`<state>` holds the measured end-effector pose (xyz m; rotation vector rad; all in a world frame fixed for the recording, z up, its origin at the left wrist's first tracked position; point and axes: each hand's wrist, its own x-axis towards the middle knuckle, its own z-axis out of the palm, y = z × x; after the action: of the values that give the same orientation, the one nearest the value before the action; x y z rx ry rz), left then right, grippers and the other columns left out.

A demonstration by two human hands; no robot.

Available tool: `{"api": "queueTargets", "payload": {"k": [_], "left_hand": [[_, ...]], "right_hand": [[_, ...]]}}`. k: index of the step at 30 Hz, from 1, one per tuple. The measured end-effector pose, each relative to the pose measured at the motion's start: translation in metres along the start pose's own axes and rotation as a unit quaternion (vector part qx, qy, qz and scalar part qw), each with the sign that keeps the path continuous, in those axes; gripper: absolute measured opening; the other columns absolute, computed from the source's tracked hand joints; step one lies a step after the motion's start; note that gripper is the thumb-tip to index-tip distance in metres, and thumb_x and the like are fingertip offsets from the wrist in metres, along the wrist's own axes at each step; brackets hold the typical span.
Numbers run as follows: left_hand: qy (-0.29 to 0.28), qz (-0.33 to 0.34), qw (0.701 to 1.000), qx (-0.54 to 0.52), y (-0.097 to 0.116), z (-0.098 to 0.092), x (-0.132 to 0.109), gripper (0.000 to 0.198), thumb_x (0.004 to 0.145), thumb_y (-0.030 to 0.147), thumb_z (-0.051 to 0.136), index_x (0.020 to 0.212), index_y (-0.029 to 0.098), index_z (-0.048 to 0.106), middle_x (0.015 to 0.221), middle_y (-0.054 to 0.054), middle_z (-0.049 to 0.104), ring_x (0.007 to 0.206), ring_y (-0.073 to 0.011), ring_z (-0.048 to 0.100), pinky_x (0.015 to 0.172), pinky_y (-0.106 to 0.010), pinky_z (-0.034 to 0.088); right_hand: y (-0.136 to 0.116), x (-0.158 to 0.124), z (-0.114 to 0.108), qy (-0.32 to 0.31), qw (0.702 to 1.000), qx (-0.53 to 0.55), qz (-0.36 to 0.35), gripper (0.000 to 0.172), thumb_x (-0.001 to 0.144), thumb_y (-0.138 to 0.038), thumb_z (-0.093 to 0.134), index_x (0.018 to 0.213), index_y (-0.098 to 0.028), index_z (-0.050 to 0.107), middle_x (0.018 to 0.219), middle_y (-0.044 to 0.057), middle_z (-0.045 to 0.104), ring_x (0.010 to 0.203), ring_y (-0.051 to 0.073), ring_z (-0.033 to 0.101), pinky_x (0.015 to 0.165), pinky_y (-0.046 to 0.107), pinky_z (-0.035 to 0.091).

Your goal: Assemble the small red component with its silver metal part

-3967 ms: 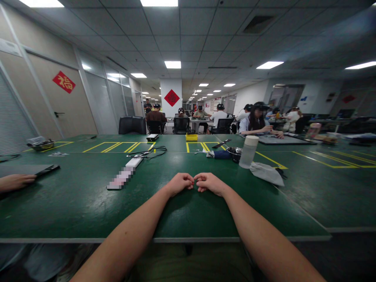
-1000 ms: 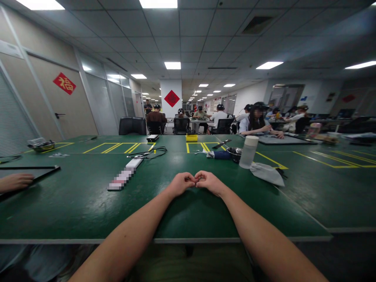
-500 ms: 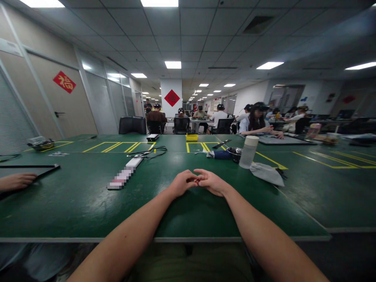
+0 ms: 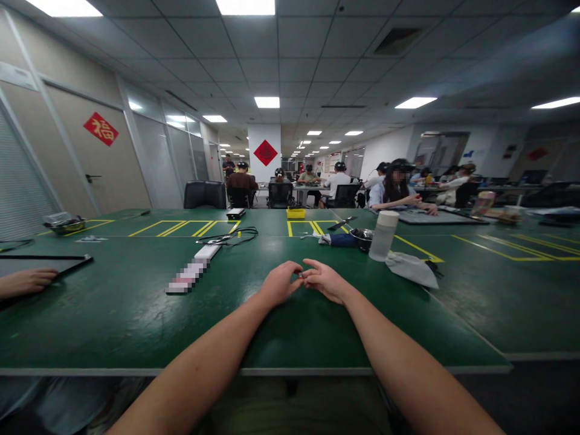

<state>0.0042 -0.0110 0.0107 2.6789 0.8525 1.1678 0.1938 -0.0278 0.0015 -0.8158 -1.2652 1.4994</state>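
My left hand [image 4: 278, 283] and my right hand [image 4: 324, 281] rest on the green table [image 4: 136, 314], fingertips meeting at the middle. Both hands are curled, and thumb and fingers pinch together where they touch. Something very small may sit between the fingertips; I cannot make it out. My bare forearms stretch back over the table's near edge.
A phone [image 4: 190, 275] lies to the left of my hands, with a black cable [image 4: 231, 234] behind it. A translucent bottle [image 4: 383, 234], a grey cloth [image 4: 411, 267] and a metal bowl [image 4: 362, 237] stand to the right. Another person's hand [image 4: 27, 281] rests by a black tray [image 4: 45, 263].
My hands have gone from loose fists touching at the knuckles to fingertips pinching together, and have lifted slightly. The tray at the far left has shifted a little.
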Motion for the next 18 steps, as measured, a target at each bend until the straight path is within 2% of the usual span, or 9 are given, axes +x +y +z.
{"api": "queueTargets", "payload": {"k": [4, 9, 12, 18], "left_hand": [[0.004, -0.001, 1.0, 0.016, -0.0007, -0.0018, 0.0005, 0.02, 0.084, 0.028, 0.056, 0.101, 0.019, 0.057, 0.093, -0.004, 0.063, 0.087, -0.0168, 0.058, 0.08, -0.028, 0.045], [-0.016, 0.003, 0.999, 0.047, 0.0041, -0.0042, -0.0007, 0.02, 0.082, 0.029, 0.058, 0.101, 0.02, 0.059, 0.095, -0.005, 0.063, 0.089, -0.018, 0.058, 0.08, -0.028, 0.044], [-0.031, 0.016, 0.997, 0.061, 0.0066, -0.0054, -0.0014, 0.024, 0.082, 0.027, 0.058, 0.105, 0.02, 0.057, 0.097, -0.005, 0.062, 0.091, -0.0187, 0.057, 0.081, -0.029, 0.045], [-0.051, 0.068, 0.994, 0.064, 0.0088, -0.0063, -0.0002, 0.024, 0.08, 0.02, 0.057, 0.104, 0.019, 0.056, 0.108, -0.008, 0.057, 0.1, -0.0193, 0.053, 0.089, -0.031, 0.044]], "right_hand": [[-0.0007, 0.0007, -0.0003, -0.01, 0.999, -0.038, 0.02, 0.057, 0.067, -0.012, 0.07, 0.121, -0.018, 0.051, 0.087, 0.005, 0.068, 0.069, 0.014, 0.063, 0.069, 0.03, 0.05], [-0.004, -0.0006, 0.0015, -0.035, 0.998, -0.035, 0.031, 0.036, 0.071, -0.02, 0.07, 0.106, -0.016, 0.061, 0.083, 0.005, 0.067, 0.066, 0.012, 0.062, 0.067, 0.027, 0.05], [-0.0048, -0.0018, 0.0014, -0.032, 0.999, -0.017, 0.035, 0.031, 0.074, -0.024, 0.068, 0.103, -0.017, 0.062, 0.084, 0.005, 0.067, 0.068, 0.012, 0.063, 0.069, 0.027, 0.051], [-0.004, -0.0051, 0.0025, -0.078, 0.996, -0.03, 0.044, 0.03, 0.074, -0.028, 0.071, 0.1, -0.016, 0.063, 0.085, 0.003, 0.066, 0.07, 0.011, 0.062, 0.07, 0.027, 0.051]]}}
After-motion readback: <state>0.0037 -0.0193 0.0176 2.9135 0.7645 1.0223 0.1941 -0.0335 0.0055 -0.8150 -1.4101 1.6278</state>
